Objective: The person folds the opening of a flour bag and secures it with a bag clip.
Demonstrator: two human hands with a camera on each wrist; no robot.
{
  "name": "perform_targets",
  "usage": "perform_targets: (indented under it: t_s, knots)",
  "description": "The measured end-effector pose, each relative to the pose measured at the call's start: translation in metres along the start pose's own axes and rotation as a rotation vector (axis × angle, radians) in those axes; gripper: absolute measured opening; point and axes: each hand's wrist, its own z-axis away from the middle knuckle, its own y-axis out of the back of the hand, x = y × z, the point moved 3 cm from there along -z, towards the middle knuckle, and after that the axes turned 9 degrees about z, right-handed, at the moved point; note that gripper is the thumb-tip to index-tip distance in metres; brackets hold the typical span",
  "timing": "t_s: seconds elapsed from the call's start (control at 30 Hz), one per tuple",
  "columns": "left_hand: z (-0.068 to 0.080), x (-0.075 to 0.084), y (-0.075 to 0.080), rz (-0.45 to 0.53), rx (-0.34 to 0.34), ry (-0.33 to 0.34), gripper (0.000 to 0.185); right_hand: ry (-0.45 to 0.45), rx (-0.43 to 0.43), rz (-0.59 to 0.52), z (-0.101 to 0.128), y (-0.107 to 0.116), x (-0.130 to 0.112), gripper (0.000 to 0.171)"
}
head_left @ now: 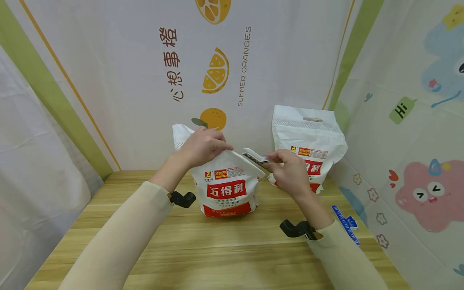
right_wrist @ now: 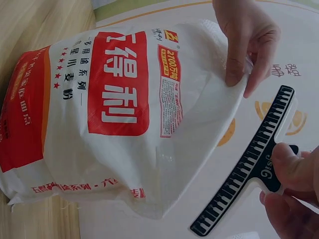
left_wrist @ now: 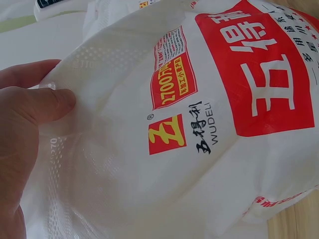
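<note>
The bag (head_left: 224, 177) stands on the desk (head_left: 217, 253), white with red panels and white lettering on its front, its top edge slanting down toward its right side. At the top of the bag, the left hand (head_left: 204, 145) pinches the white material, the thumb on the printed face and fingers behind it.

Just right of the bag's sloping edge, the right hand (head_left: 290, 169) holds a clip (right_wrist: 244, 162) by its handle, thumb and fingers closed on it. The clip has a long black bar printed with piano keys and a white part behind it; it is near the bag's edge but apart from it in the right wrist view. Whether the clip's bars are parted is hard to tell.

Behind the bag and to its right stands a second bag (head_left: 302, 139) with similar print and a handle slot in its top band; the right hand hides part of it. Farther right of the bag, well apart from it, a blue clip (head_left: 347, 225) lies on the desk.

A cloth (head_left: 137, 100) with drawn oranges and lettering hangs behind the bag. Pale sleeves (head_left: 123, 229) reach toward the bag from the near side.
</note>
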Motion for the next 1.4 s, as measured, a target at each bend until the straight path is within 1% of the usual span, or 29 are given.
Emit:
perform_targets:
  t_s: [0.27,0.4,0.63,0.9,1.07,1.17,1.4]
  knots:
    - [0.000,0.000,0.000,-0.020,0.021,-0.026,0.016,-0.016,-0.083,0.040,-0.006,-0.018,-0.005,0.011]
    - [0.000,0.002,0.001,-0.023,0.023,-0.031,0.014,-0.009,-0.093,0.059,-0.009,-0.026,-0.007,0.010]
    - [-0.001,0.000,0.000,-0.009,0.003,0.018,0.013,-0.011,-0.119,0.090,-0.016,-0.034,-0.013,0.008]
    - [-0.002,0.001,0.002,0.004,-0.019,0.036,0.013,-0.046,-0.155,0.103,-0.021,-0.044,-0.016,0.009]
    - [-0.003,0.002,0.002,0.015,-0.032,0.045,0.013,-0.041,-0.152,0.110,-0.024,-0.048,-0.017,0.008]
    - [-0.004,0.002,0.002,0.015,-0.027,0.037,0.012,-0.027,-0.143,0.104,-0.025,-0.050,-0.018,0.008]
    - [-0.003,0.002,0.003,0.023,0.001,0.017,0.011,-0.025,-0.119,0.034,-0.023,-0.053,-0.018,0.010]
